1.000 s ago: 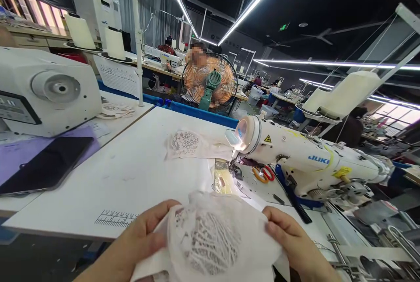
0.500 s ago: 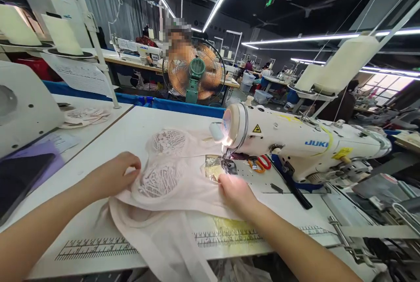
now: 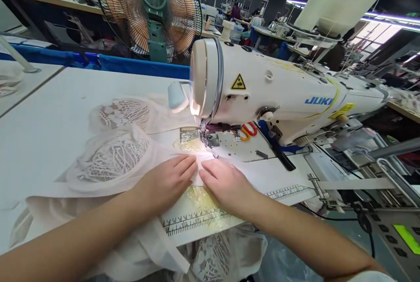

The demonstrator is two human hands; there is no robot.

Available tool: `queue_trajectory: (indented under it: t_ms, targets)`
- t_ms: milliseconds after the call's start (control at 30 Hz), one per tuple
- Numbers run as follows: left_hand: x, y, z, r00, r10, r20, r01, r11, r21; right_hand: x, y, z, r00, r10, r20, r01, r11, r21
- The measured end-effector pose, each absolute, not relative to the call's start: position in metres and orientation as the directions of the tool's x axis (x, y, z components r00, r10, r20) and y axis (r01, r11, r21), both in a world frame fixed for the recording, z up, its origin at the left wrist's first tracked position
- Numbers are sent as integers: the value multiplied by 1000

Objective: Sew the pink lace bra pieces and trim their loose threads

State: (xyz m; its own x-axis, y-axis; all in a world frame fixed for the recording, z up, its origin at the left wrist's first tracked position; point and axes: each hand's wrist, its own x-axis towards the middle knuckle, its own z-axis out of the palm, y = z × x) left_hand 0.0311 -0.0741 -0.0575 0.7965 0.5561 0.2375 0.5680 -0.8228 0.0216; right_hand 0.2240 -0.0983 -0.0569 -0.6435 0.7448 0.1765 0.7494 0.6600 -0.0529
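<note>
Beside the sewing machine (image 3: 272, 87) lies a pale, lace-panelled garment (image 3: 120, 159)

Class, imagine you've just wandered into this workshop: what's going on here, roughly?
Someone is handling pale fabric at a white sewing machine. The left hand lies on the fabric, and the right hand is close beside it at the near side of the needle area. Lace panels spread over the table to the left. Scissors lie to the right of the needle area. Whether the needle is in the cloth is too small to tell.
</note>
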Motion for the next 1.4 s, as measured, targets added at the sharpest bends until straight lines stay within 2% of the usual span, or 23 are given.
queue_trajectory:
  t_ms: [67, 167, 233, 367, 600, 933, 1100, 1200, 1400]
  targets:
    - [29, -71, -57, 810, 563, 164, 578, -814, -59, 239, -108, -60, -648, 728, 222, 729, 678, -94]
    - [34, -66, -47, 741, 671, 43, 671, -734, -107, 253, -117, -67, -622, 734, 273, 725, 672, -154]
    - [41, -63, -41, 696, 718, 10, 712, -688, -140, 256, -121, -70, -614, 734, 290, 723, 671, -167]
    - [50, -57, -37, 682, 731, 18, 723, -671, -162, 254, -126, -70, -631, 710, 313, 694, 697, -184]
    - [42, -51, -41, 680, 732, 34, 730, -673, -116, 244, -125, -62, -668, 689, 281, 643, 725, -248]
    - [52, -31, -38, 621, 784, 13, 773, -610, -176, 234, -112, -64, -649, 720, 245, 681, 694, -234]
    - [49, -30, -42, 666, 743, 71, 741, -647, -181, 233, -112, -65, -639, 731, 238, 694, 682, -231]
    - [46, -31, -44, 699, 708, 98, 713, -682, -163, 233, -113, -63, -644, 734, 213, 693, 679, -243]
    - [45, -28, -43, 687, 722, 80, 727, -681, -89, 234, -117, -65, -644, 733, 220, 697, 680, -226]
